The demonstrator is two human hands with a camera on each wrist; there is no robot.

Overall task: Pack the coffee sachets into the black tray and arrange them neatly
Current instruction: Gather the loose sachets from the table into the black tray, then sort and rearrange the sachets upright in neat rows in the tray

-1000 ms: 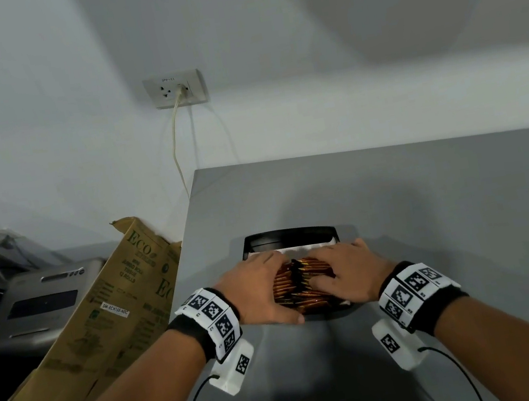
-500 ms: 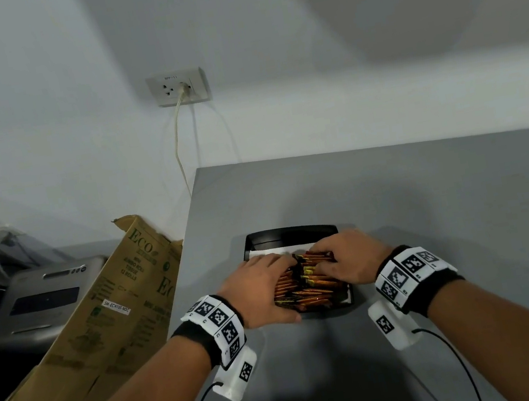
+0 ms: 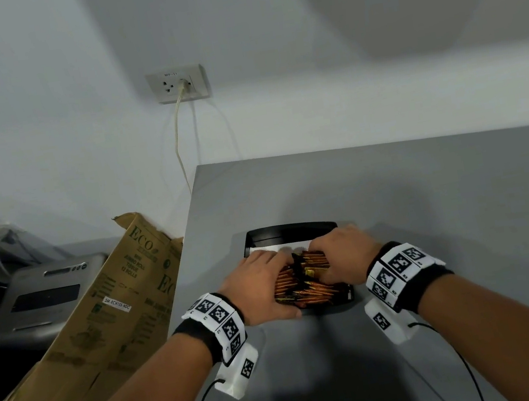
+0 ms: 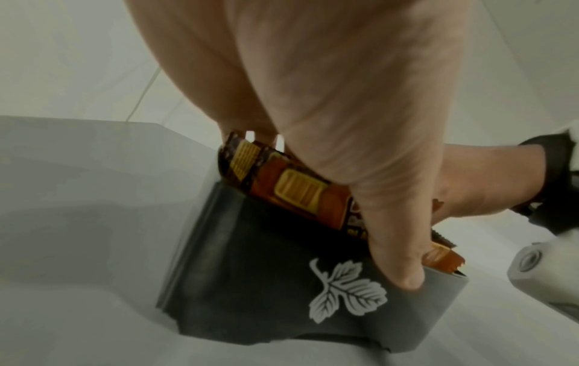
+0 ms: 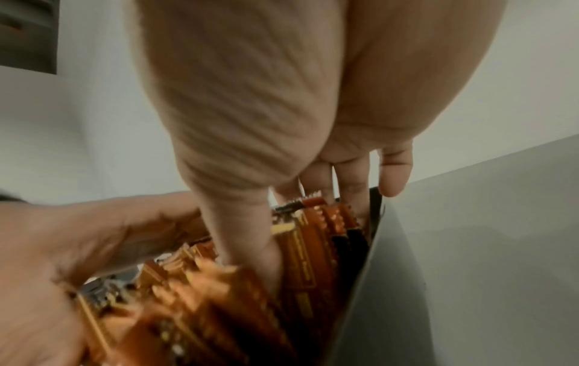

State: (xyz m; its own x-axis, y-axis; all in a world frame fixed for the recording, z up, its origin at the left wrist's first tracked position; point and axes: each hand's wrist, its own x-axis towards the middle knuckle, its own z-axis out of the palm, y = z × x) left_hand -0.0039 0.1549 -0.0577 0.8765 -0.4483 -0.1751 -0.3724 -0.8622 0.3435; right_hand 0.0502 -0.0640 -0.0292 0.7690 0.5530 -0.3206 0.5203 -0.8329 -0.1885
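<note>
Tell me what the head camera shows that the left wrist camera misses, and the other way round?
Only the head view shows the wall socket with its cord, the cardboard box beside the table, and both forearms.

Only the left wrist view shows the white leaf logo on the black tray wall, with the left thumb on the rim.

Both show the left hand, the right hand, and the coffee sachets packed in the tray.
</note>
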